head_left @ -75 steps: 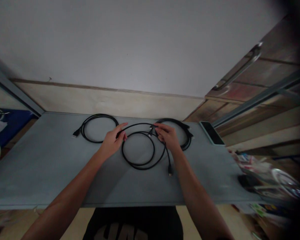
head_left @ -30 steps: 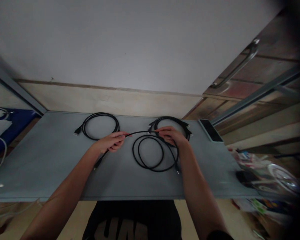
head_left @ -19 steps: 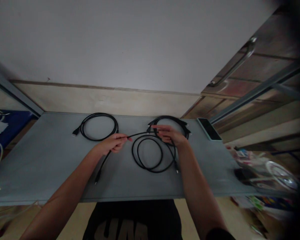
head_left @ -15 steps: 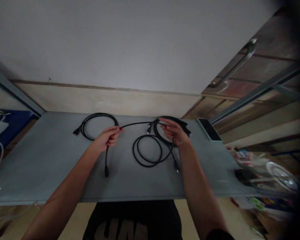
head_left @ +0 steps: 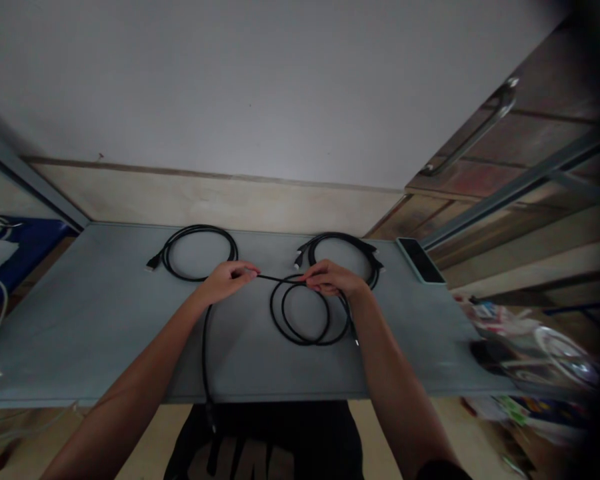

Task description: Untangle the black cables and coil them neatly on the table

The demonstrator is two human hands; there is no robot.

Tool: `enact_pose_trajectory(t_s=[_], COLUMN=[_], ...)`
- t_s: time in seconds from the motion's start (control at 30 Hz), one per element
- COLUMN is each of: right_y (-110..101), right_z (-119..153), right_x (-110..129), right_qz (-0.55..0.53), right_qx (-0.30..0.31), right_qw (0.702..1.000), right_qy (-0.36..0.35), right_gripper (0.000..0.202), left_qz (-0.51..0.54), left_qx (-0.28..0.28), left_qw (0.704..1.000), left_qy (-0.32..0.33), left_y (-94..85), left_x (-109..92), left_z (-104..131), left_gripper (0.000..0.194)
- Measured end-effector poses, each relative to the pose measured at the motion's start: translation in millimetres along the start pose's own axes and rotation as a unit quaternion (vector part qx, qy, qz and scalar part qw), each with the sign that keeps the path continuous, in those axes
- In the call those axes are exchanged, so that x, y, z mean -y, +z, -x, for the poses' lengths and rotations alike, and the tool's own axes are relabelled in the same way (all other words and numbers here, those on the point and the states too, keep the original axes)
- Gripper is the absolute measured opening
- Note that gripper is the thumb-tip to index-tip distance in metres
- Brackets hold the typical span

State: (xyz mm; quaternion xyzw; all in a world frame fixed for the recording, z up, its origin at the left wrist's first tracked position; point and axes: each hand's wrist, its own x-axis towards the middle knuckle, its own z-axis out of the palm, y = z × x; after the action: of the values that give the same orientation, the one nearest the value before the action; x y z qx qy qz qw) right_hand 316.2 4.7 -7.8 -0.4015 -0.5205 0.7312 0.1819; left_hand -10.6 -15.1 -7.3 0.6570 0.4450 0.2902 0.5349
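Observation:
Between my two hands runs a short stretch of a black cable (head_left: 279, 279). My left hand (head_left: 229, 279) pinches it, and the cable's free end hangs down from there past the table's front edge, with a dark plug on it. My right hand (head_left: 330, 276) grips the same cable with bent fingers, over the top of its loose loops, which lie on the table. The plug at its other end rests near my right wrist. A coiled black cable (head_left: 200, 228) lies behind my left hand, its plug pointing left. Another coil of black cable (head_left: 340, 236) sits behind my right hand, partly hidden by it.
The grey table (head_left: 105, 320) stands against a wall. A phone (head_left: 420, 260) lies at its back right. Past the right edge are plastic bags and a blurred clear container (head_left: 555, 357). A metal frame post (head_left: 520, 180) rises at the right, and a blue surface (head_left: 35, 247) is at the left.
Both hands have come closer together and lower, shortening the stretch between them. The hanging end now reaches past the table's front edge. The loops on the table have shifted slightly right.

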Motion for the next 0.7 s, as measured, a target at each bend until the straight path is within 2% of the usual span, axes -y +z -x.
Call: enact_pose_trajectory(t_s=[0.1, 0.2, 0.3, 0.4, 0.5, 0.57, 0.63, 0.7], right_y=[2.0, 4.2, 5.7, 6.0, 5.8, 5.7, 5.6, 5.5], right_z=[1.7, 7.7, 12.7, 9.6, -0.8, -7.6, -11.4, -12.2], right_x=[2.8, 9.9, 16.5, 17.2, 11.4, 6.3, 1.9, -1.2], right_qz=[-0.030, -0.107, -0.173, -0.188, -0.152, -0.126, -0.107, -0.083], right_qx=[-0.007, -0.053, -0.085, -0.135, -0.200, -0.227, -0.210, -0.159], right_qw=[0.999, 0.986, 0.958, 0.937, 0.938, 0.943, 0.958, 0.978], right_qy=[-0.031, -0.120, -0.214, -0.262, -0.238, -0.209, -0.166, -0.111], right_gripper=[0.039, 0.057, 0.066, 0.059, 0.040, 0.033, 0.035, 0.039], left_qz=[0.020, 0.150, 0.262, 0.293, 0.254, 0.189, 0.077, -0.059], left_qx=[-0.021, -0.092, -0.157, -0.148, -0.121, -0.123, -0.131, -0.143], left_qw=[1.000, 0.984, 0.952, 0.945, 0.960, 0.974, 0.988, 0.987], left_qy=[-0.007, -0.026, 0.002, 0.011, -0.006, -0.015, -0.003, 0.036], left_y=[3.7, -0.1, -10.6, -19.3, -20.2, -17.9, -15.5, -14.0], left_x=[2.8, 4.8, 0.9, -4.8, -4.4, -0.6, 3.4, 5.7], left_z=[-2.9, -6.3, -5.5, -1.6, -0.4, -1.6, -3.0, -3.3], left_gripper=[0.037, 0.039, 0.037, 0.032, 0.026, 0.024, 0.029, 0.035])
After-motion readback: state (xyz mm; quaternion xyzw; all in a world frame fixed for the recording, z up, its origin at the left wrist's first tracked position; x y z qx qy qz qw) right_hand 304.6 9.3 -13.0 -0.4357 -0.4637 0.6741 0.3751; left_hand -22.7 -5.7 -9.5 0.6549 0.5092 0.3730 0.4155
